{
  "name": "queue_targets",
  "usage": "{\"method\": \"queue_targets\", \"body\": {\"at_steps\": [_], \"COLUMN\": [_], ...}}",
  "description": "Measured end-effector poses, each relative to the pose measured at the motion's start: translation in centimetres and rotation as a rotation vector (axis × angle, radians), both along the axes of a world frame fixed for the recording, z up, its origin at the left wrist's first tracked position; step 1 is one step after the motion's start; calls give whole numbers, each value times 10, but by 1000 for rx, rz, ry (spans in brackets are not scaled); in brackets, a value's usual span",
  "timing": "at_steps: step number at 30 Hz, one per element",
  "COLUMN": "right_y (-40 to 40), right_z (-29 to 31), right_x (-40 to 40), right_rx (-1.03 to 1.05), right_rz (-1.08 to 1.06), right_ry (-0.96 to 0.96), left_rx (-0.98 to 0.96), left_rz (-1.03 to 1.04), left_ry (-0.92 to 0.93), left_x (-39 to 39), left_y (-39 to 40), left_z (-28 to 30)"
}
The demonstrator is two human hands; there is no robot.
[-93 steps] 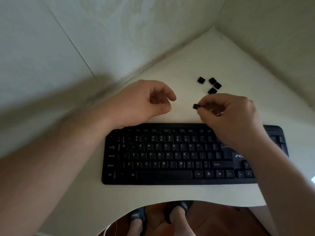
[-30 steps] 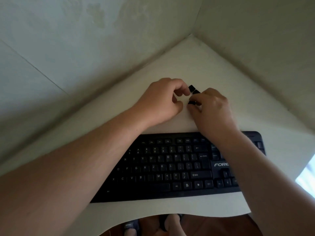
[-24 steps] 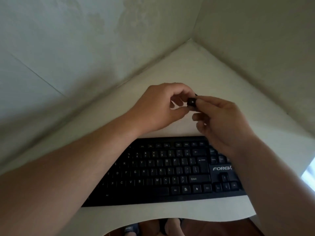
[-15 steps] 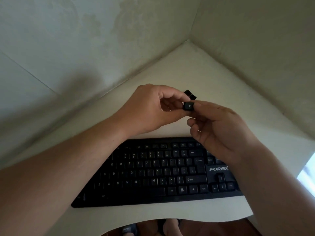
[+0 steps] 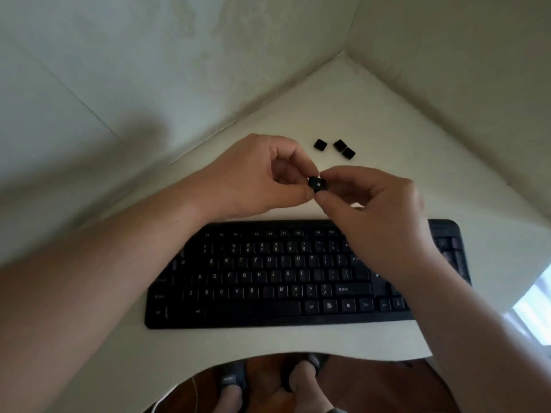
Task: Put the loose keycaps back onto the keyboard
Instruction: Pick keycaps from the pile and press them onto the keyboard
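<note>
black keycap (image 5: 317, 184) between both grips

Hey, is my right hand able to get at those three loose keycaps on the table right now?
Probably yes. The three loose keycaps lie in the open just beyond the right hand, nothing between, but its fingers already pinch a keycap with the left hand.

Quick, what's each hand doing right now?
Left hand: pinching the keycap.
Right hand: pinching the same keycap from the other side.

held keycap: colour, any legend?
Black keycap with a small white legend, too blurred to read; head view, the only one.
</note>
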State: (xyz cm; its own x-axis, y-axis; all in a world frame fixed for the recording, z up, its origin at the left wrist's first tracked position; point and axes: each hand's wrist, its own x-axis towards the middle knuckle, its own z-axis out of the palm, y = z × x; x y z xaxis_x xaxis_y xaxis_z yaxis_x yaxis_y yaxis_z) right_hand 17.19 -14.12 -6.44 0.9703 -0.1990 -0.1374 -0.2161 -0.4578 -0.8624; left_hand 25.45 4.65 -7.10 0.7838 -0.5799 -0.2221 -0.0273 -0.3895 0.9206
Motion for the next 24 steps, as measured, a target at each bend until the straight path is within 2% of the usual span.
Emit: {"method": "queue_targets", "body": {"at_steps": [5, 7, 10, 15, 24], "right_y": [38, 57, 85, 125, 146], "right_z": [1, -3, -17, -42, -53], "right_x": [-20, -29, -47, -74, -83], "right_rx": [-129, -131, -257, -389, -477], "right_rz": [212, 300, 428, 461, 464], "right_ry": [-121, -122, -201, -215, -228], "left_rx": [178, 254, 351, 516, 605], "left_rz": [-134, -136, -60, -21, -95], "left_ry": [119, 99, 16, -48, -25], "left_x": [-7, -13, -27, -50, -71], "left_y": [52, 77, 112, 157, 169], "left_z": [20, 24, 25, 8, -10]}}
